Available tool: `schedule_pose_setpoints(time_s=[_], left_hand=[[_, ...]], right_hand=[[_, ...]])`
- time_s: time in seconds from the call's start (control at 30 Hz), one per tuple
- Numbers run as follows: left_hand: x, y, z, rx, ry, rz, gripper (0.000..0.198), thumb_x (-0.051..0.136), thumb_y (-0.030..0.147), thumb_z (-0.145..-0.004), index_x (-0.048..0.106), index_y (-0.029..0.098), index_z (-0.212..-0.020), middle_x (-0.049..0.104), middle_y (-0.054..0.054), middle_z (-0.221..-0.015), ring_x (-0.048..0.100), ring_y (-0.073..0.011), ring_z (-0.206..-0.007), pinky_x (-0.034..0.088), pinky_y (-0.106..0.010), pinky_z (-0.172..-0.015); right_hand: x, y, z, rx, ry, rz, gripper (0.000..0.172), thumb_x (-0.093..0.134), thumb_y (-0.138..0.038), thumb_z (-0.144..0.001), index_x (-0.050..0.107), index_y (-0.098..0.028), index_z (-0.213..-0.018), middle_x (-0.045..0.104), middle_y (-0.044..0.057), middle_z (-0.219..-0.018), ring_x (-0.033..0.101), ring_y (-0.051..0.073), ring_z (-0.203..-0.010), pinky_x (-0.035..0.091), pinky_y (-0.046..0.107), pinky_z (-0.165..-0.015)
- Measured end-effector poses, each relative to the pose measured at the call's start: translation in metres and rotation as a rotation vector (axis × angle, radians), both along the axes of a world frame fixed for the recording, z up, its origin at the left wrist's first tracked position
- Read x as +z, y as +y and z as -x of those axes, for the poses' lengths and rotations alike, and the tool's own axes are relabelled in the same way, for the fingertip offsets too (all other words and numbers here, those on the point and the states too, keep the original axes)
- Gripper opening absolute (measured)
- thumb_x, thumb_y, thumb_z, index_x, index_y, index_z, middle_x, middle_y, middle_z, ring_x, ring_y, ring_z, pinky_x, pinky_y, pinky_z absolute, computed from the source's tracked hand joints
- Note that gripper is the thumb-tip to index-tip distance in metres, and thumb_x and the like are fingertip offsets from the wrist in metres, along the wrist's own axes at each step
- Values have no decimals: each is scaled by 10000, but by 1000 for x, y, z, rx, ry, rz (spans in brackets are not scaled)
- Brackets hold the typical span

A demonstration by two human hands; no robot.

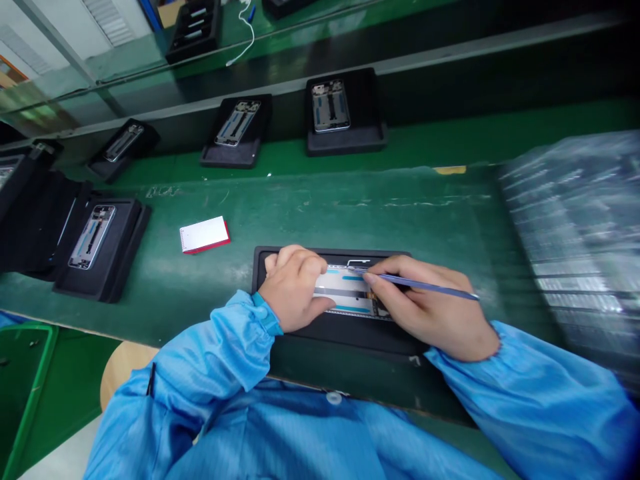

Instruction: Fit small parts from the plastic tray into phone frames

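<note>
A phone mid-frame [345, 290] with blue adhesive strips lies in a black tray [340, 340] right in front of me. My left hand [293, 287] presses on its left end, fingers curled over the tray's edge. My right hand [425, 307] grips a slender blue-grey tool, probably tweezers [425, 285], between thumb and fingers. The tool's tip reaches the upper part of the frame, near a blue strip. Both hands hide much of the frame, and the tip's exact contact is hard to see.
Several more phone frames sit in black trays, including one [91, 237] at left and one [330, 107] ahead, along the green bench. A red-edged notepad [204, 235] lies left of me. Stacked plastic-wrapped items [575, 233] rise at right; a green bin [25, 393] sits lower left.
</note>
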State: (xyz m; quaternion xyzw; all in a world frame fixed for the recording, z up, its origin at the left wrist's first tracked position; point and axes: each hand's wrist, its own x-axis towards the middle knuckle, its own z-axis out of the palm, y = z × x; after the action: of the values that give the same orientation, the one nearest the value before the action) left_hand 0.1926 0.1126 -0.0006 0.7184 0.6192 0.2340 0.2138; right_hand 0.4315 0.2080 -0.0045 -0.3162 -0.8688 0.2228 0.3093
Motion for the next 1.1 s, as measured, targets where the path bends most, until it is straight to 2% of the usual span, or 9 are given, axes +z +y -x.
schedule_pose_setpoints(time_s=[0.2,0.43,0.7,0.97,1.1], left_hand=[[0,0,1,-10,20,-32,488,943,278,-845,602,233,-1191,732,-145,-1342,590,-377,-1363,426,-587,-1109],[0,-1,2,-14,29,-20,481,929,292,-857,602,242,-1206,726,-147,-1356,575,-385,-1383,423,-581,-1095],[0,0,2,-12,33,-10,486,935,302,-849,607,237,-1202,721,-145,-1354,577,-381,-1371,422,-572,-1084],[0,0,0,-10,35,-13,467,932,293,-863,617,236,-1203,723,-147,-1364,573,-387,-1390,420,-576,-1084],[1,0,-1,-20,34,-10,477,940,284,-856,619,232,-1205,722,-150,-1354,574,-390,-1386,422,-578,-1078]], right_hand=[[-6,-2,3,-26,-19,-49,162,637,-334,-1083,759,-262,-1003,817,39,-872,780,231,-767,603,355,-754],[-9,1,11,-137,-70,-29,239,600,-391,-1091,775,-249,-1010,837,66,-944,759,230,-728,576,379,-687],[-9,2,7,-144,-30,-18,217,619,-382,-1085,743,-266,-949,834,55,-923,723,209,-660,534,374,-613],[-11,2,4,-161,-49,-71,186,624,-371,-1084,743,-260,-991,832,51,-922,750,219,-700,549,372,-633],[-10,0,5,-117,-60,-72,181,618,-374,-1093,749,-268,-1028,831,50,-915,765,231,-724,567,379,-652]])
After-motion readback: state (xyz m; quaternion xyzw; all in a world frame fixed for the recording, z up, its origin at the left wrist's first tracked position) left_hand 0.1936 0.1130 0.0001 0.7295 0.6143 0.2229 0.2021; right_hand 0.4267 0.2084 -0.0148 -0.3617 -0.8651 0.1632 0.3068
